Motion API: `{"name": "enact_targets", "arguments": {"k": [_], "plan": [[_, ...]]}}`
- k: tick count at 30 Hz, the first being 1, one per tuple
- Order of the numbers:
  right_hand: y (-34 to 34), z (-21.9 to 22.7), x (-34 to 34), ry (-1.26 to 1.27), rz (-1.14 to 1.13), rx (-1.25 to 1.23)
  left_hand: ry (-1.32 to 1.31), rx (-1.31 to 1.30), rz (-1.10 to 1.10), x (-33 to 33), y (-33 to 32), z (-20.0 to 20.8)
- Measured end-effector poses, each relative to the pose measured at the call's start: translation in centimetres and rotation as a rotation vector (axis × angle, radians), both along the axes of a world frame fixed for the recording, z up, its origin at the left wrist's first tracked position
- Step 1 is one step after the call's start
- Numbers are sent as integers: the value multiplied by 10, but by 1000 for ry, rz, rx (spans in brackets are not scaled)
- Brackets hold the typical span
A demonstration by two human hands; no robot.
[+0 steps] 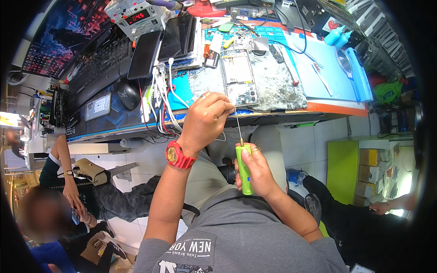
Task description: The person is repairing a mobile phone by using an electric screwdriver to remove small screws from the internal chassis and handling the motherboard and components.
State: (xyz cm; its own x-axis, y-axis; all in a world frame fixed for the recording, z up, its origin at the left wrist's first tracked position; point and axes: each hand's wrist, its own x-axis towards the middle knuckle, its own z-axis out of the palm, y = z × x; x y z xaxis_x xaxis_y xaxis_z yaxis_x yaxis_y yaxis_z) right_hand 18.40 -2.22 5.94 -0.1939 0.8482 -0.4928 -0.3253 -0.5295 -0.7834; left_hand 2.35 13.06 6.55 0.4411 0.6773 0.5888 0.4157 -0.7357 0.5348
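Observation:
My right hand (257, 169) is wrapped round a green-handled tool (245, 175) with a brass-coloured collar and a long thin metal shaft pointing up. At the shaft's upper end, the fingers of my left hand (210, 117) are pinched together; whether they grip the tip or some tiny part is too small to tell. Just beyond them, an opened phone (239, 77) lies with its inside facing up, showing a pale battery area and camera lenses at the near end. Under it spreads a grey, stained work mat (277, 93) at the bench's front edge.
Dark phones (144, 55) and white cables (160, 98) sit left of the opened phone, near a mouse (127, 93) and keyboard (98, 63). To the right are tweezers (322, 77) on a light blue mat (314, 54). A seated person (75, 191) is at lower left.

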Motion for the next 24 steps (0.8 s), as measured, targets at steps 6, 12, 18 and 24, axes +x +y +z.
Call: {"name": "enact_targets", "arguments": {"k": [6, 12, 18, 24], "plan": [[-1, -2, 1, 21, -21, 3, 1, -1, -7, 1, 0, 1], [-1, -2, 2, 40, -37, 0, -3, 1, 4, 1, -1, 2], [-1, -3, 3, 60, -55, 7, -20, -13, 27, 4, -2, 0], [-1, -1, 0, 69, -36, -15, -13, 12, 22, 4, -2, 0]]}}
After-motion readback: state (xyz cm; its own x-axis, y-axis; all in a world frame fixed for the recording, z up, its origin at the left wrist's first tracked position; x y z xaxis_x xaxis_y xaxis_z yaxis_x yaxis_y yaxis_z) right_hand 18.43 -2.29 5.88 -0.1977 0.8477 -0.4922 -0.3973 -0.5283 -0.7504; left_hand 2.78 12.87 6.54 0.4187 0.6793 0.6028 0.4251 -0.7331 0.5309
